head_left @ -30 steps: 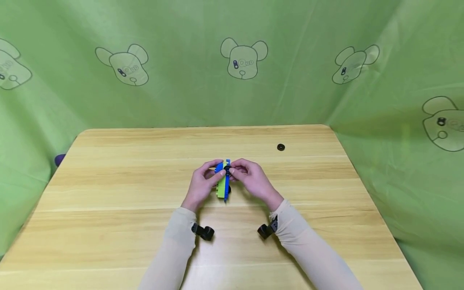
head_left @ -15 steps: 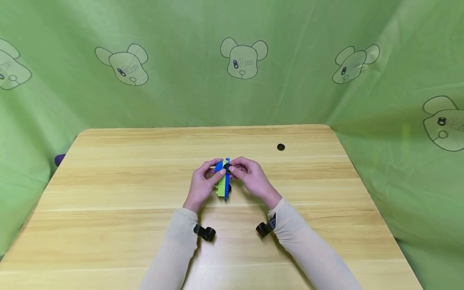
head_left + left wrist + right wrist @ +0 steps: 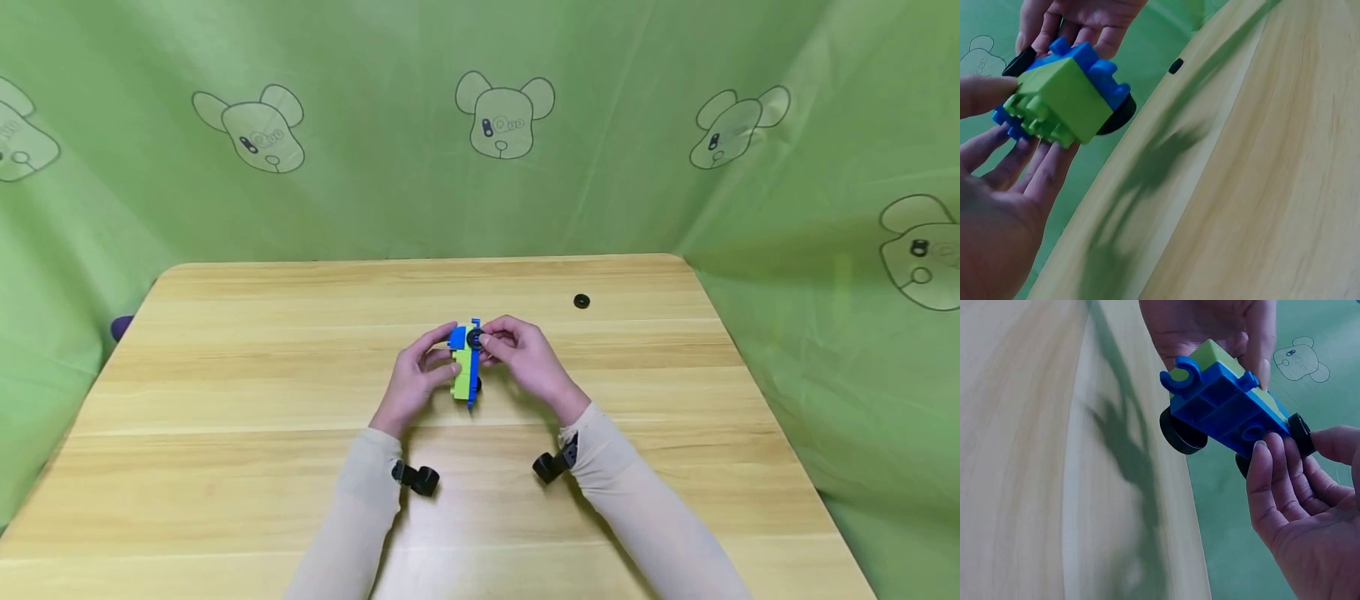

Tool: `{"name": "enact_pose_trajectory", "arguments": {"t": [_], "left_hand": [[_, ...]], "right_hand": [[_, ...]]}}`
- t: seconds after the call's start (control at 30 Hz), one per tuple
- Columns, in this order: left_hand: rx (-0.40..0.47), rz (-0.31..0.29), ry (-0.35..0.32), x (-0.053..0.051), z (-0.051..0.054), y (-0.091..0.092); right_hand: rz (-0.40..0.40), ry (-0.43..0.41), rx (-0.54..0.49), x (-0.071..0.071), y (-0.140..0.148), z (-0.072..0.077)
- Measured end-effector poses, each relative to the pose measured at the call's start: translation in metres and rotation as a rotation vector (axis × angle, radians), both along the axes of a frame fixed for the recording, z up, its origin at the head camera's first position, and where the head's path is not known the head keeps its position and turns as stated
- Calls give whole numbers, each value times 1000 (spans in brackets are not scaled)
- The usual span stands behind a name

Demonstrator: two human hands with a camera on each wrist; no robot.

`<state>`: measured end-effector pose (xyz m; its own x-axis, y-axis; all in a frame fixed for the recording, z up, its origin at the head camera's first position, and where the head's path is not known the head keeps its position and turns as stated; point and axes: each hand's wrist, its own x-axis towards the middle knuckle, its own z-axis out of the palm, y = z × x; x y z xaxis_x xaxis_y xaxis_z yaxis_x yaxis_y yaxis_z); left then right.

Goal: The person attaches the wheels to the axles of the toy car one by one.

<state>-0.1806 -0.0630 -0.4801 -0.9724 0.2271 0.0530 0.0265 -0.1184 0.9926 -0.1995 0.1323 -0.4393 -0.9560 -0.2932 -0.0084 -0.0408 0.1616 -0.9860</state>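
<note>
A toy car (image 3: 462, 372) of lime-green and blue building blocks is held above the table. My left hand (image 3: 417, 375) grips its body, thumb on the green block (image 3: 1063, 100) and fingers round the other side. At the car's far end my right hand (image 3: 525, 358) pinches a black wheel (image 3: 1300, 434), thumb on its outer face and fingertips against the blue chassis (image 3: 1229, 403). Two more black wheels show on the car in the right wrist view, one at the near end (image 3: 1183, 432) and one partly hidden behind my right fingers.
One loose black wheel (image 3: 582, 301) lies on the wooden table (image 3: 225, 375) at the back right. Green curtains (image 3: 375, 183) with bear outlines hang behind and beside the table. Wrist cameras (image 3: 423, 480) are strapped to both sleeves.
The car has shifted slightly away from me and turned a little. My left thumb has slid from near the wheel down onto the green block. My right hand stays at the wheel.
</note>
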Motion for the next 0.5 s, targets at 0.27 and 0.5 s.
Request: {"name": "enact_pose_trajectory", "arguments": {"t": [0.27,0.5], "left_hand": [[33,-43,-10,1,-2,-4],[71,7,-23,0,-1,-5]], "right_hand": [[-7,4,-24,0,1,-3],[78,-31,30,8,5,-7]]}}
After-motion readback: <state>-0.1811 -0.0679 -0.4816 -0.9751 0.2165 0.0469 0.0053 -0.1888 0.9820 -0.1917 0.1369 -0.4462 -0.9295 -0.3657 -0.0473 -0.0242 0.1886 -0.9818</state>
